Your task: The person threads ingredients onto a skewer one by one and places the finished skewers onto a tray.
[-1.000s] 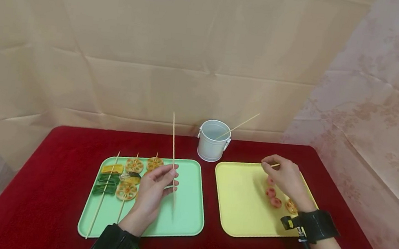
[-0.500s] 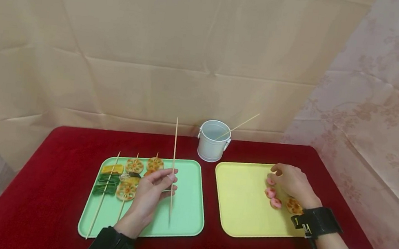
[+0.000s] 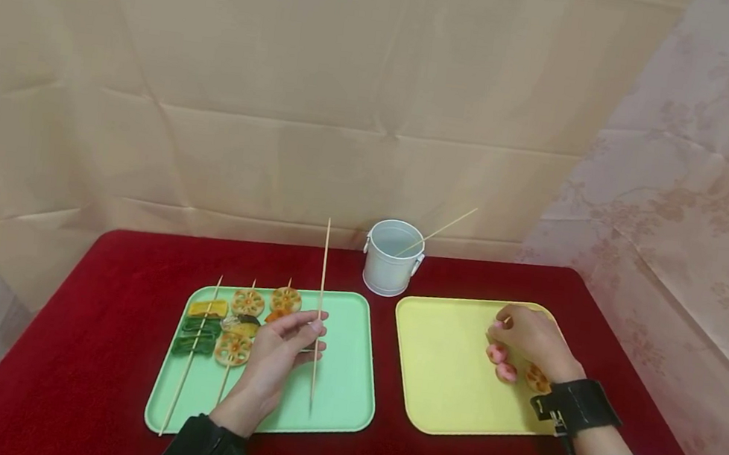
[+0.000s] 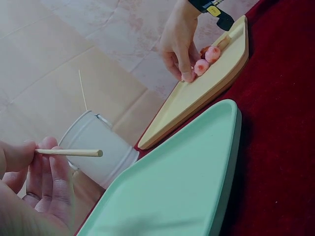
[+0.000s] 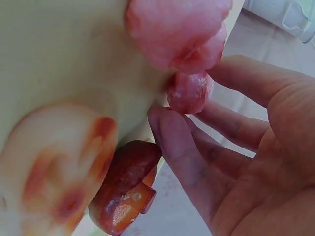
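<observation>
My left hand [image 3: 279,349] pinches a bare wooden skewer [image 3: 324,268] between thumb and fingers, almost upright over the green tray [image 3: 343,413]. In the left wrist view, the blunt end of the skewer [image 4: 81,153] sticks out past the fingertips. At the far right part of the yellow tray [image 3: 447,387], my right hand [image 3: 534,341] pinches a small pink ball [image 5: 189,93] with thumb and fingers. Two more pink balls [image 3: 500,363] lie in line beside it. A browned lotus root slice [image 5: 64,167] and a glossy brown-orange piece [image 5: 125,191] lie close to the thumb.
Loaded skewers lie on the green tray's left: one with green folded pieces [image 3: 197,336], others with lotus root slices [image 3: 232,349]. A small white bucket [image 3: 388,268] with one leaning skewer [image 3: 449,224] stands behind, between the trays. Red cloth [image 3: 52,364] covers the table.
My right hand has moved from the yellow tray's far edge slightly right and nearer, down onto the pink ball. The skewer in my left hand has shifted slightly right and become more upright.
</observation>
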### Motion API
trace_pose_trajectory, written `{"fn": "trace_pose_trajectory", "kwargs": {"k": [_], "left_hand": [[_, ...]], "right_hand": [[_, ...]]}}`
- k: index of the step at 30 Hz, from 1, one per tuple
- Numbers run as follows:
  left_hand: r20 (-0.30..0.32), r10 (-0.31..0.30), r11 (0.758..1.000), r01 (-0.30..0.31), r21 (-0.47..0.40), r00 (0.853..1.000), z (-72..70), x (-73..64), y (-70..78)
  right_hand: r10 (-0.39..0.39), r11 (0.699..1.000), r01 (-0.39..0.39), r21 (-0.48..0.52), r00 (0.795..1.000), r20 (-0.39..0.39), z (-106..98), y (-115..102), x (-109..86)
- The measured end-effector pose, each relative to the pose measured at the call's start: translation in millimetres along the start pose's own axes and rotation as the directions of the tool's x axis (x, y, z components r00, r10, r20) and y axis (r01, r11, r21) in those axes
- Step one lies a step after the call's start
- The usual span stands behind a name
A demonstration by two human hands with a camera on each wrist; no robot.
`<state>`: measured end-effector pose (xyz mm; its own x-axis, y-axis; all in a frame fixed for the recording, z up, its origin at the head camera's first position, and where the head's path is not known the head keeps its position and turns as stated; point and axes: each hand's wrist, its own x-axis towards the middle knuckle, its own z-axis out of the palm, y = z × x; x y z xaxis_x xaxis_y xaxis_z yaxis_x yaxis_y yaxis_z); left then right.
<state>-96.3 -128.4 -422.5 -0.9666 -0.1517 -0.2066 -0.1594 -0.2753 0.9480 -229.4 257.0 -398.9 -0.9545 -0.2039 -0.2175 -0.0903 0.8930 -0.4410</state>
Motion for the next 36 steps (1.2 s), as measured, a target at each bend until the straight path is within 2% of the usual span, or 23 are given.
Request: {"fn": "trace_pose_trajectory", "kwargs": {"k": [3,7,9,11,14,16,18,19,21,24,25,27,30,33,36], "left_hand": [[-0.001,-0.003,1.000,0.003,-0.001,1.000,-0.2,0.2,0.2],[0.006,0.015,1.000,-0.015,-0.001,1.000,-1.7,-1.0,0.5],[0.009,0.024,1.000,-0.024,0.001,1.000,-2.8,-1.8,0.4],[0.014,0.029,0.999,-0.030,0.013,0.999,-3.9,-2.4,0.3],[0.024,0.034,0.999,-0.035,0.040,0.999,-4.9,-2.9,0.2],[0.038,0.044,0.997,-0.047,0.065,0.998,-5.1,-2.9,0.3],[0.053,0.056,0.994,-0.060,0.089,0.997,-4.7,-3.1,0.5],[0.059,0.060,0.993,-0.066,0.103,0.996,-4.2,-3.4,0.8],[0.074,0.068,0.989,-0.077,0.124,0.995,-3.2,-4.1,1.4],[0.097,0.077,0.982,-0.093,0.165,0.992,-1.4,-6.7,2.4],[0.106,0.078,0.980,-0.096,0.176,0.991,-0.9,-7.5,2.3],[0.131,0.084,0.974,-0.109,0.199,0.988,-0.1,-9.1,2.2],[0.172,0.086,0.967,-0.124,0.221,0.981,0.5,-11.1,1.4],[0.220,0.090,0.960,-0.143,0.240,0.971,0.1,-12.9,0.1],[0.274,0.110,0.947,-0.185,0.264,0.955,-0.5,-14.4,-1.9]], "right_hand": [[-0.001,1.000,0.001,0.022,1.000,0.003,-0.7,-0.5,0.5],[-0.030,0.998,0.034,0.059,0.997,-0.067,-5.5,-3.4,-0.6],[-0.071,0.992,0.080,0.096,0.992,-0.102,-8.5,-6.3,-2.5],[-0.075,0.966,0.088,0.241,0.995,-0.063,-10.2,-9.9,-4.5],[-0.082,0.896,0.071,0.438,0.997,0.004,-10.2,-18.4,-8.2],[-0.060,0.829,0.014,0.559,0.996,0.064,-8.5,-25.7,-10.1],[-0.079,0.760,0.013,0.650,0.994,0.072,-5.2,-34.1,-10.4],[-0.105,0.707,0.031,0.706,0.993,0.061,-2.6,-38.3,-9.2],[-0.149,0.564,0.040,0.825,0.987,0.054,3.0,-46.1,-6.5],[-0.239,0.370,0.084,0.925,0.971,0.008,12.1,-59.6,-1.4],[-0.253,0.323,0.076,0.943,0.968,0.009,14.8,-64.4,-0.3],[-0.251,0.274,0.055,0.960,0.968,0.016,19.4,-74.9,1.3],[-0.211,0.231,0.034,0.972,0.977,0.016,26.1,-89.6,3.8],[-0.137,0.246,0.033,0.969,0.991,0.001,32.6,-103.0,6.3],[-0.083,0.278,0.045,0.960,0.996,-0.023,38.8,-113.9,8.4]]}}
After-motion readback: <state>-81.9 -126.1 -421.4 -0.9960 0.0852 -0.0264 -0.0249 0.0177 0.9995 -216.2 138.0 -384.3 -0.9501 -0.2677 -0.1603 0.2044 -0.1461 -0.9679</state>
